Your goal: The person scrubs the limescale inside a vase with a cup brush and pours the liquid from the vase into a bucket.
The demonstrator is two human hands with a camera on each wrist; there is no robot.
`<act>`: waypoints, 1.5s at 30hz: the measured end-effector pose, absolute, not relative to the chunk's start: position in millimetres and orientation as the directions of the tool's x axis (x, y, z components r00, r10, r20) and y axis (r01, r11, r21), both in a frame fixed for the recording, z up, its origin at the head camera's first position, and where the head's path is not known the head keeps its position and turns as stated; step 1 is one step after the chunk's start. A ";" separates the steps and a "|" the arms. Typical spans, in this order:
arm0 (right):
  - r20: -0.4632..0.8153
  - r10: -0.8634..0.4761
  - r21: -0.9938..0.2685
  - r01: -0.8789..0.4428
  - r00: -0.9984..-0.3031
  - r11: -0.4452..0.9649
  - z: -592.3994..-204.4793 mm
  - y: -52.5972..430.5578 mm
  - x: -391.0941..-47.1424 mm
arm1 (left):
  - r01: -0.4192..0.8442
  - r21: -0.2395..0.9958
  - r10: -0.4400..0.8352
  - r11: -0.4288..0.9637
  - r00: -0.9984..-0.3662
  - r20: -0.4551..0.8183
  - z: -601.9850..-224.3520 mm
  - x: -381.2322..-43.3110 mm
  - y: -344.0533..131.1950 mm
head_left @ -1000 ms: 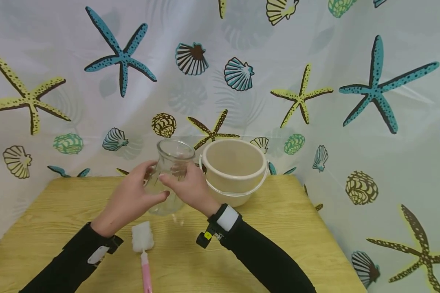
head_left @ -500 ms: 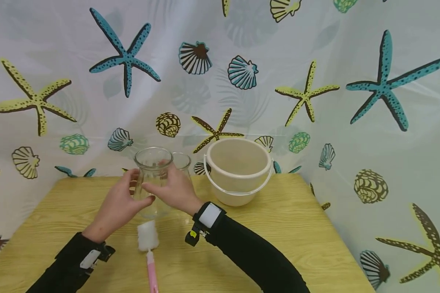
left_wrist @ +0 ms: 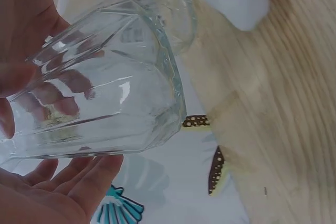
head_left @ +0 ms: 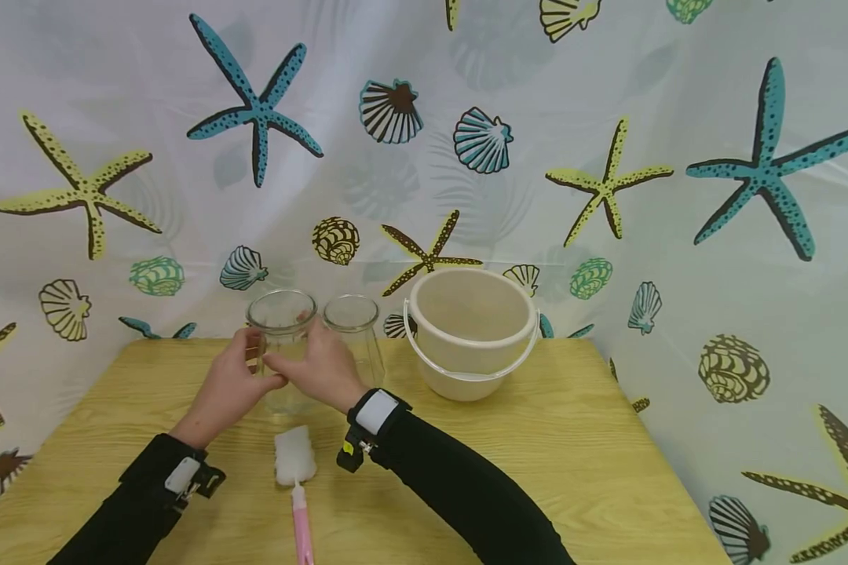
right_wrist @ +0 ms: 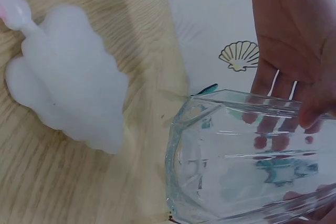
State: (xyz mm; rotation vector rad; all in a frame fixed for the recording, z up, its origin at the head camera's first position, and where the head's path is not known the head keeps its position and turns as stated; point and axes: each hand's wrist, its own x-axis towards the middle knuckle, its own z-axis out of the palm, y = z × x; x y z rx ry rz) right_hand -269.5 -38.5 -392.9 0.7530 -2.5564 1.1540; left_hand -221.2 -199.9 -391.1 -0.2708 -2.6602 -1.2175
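A clear glass vase (head_left: 283, 343) with a wide round rim stands upright between both hands in the head view. My left hand (head_left: 228, 384) holds its left side, with fingers round the far side. My right hand (head_left: 323, 362) grips the right side, thumb toward me. In the left wrist view the faceted body of the vase (left_wrist: 113, 85) shows fingers through the glass. Whether its base touches the table cannot be told. A second glass vase (head_left: 364, 353) stands just right of it, partly behind my right hand.
A cream bucket (head_left: 466, 383) with a white handle stands at the back right. In front of the hands, a white sponge brush (head_left: 295, 457) with a pink handle lies on the wooden table (head_left: 537, 463). A curtain printed with sea creatures (head_left: 410, 188) hangs behind.
Both hands have carried the vase to the left and lowered it, which uncovers the second vase to its right. The head view has turned slightly left.
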 end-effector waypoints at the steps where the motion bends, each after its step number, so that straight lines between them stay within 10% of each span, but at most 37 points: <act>1: 0.406 -0.353 -0.628 -0.538 -0.843 0.562 -395.3 -40.1 -271.4 | 0.242 0.727 0.078 0.642 -0.964 0.252 -393.1 -223.7 -201.0; 45: 0.282 -0.391 -0.748 -0.456 -0.876 0.482 -441.1 -72.6 -292.3 | 0.167 0.711 0.066 0.683 -0.984 0.168 -430.9 -238.5 -226.0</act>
